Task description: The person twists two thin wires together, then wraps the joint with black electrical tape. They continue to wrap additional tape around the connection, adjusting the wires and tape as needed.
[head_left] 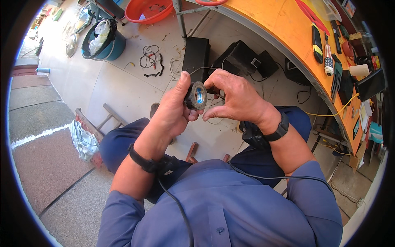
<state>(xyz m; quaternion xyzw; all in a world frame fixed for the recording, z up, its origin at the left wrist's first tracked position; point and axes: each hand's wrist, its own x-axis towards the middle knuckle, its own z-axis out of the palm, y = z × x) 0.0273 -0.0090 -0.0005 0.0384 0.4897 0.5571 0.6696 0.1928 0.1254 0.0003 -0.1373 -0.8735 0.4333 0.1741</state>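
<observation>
My left hand (175,105) is closed on a roll of black tape (196,95), its thumb resting at the top and fingers curled beneath. A bit of blue shows inside the roll's ring, which faces to the right. Just beside it is my right hand (238,94), with thumb and forefinger spread apart in a curve around the roll's right side. Something dark and thin (214,91) shows below the right forefinger; I cannot make out what it is or whether the hidden fingers touch it. Both wrists wear black bands with cables.
An orange-topped table (284,29) on the right bears pliers (317,43), a screwdriver (328,57) and other tools. Black boxes (242,57) and loose wires (150,57) lie on the floor ahead. At the far left stand a blue bucket (117,48) and a red basin (150,18).
</observation>
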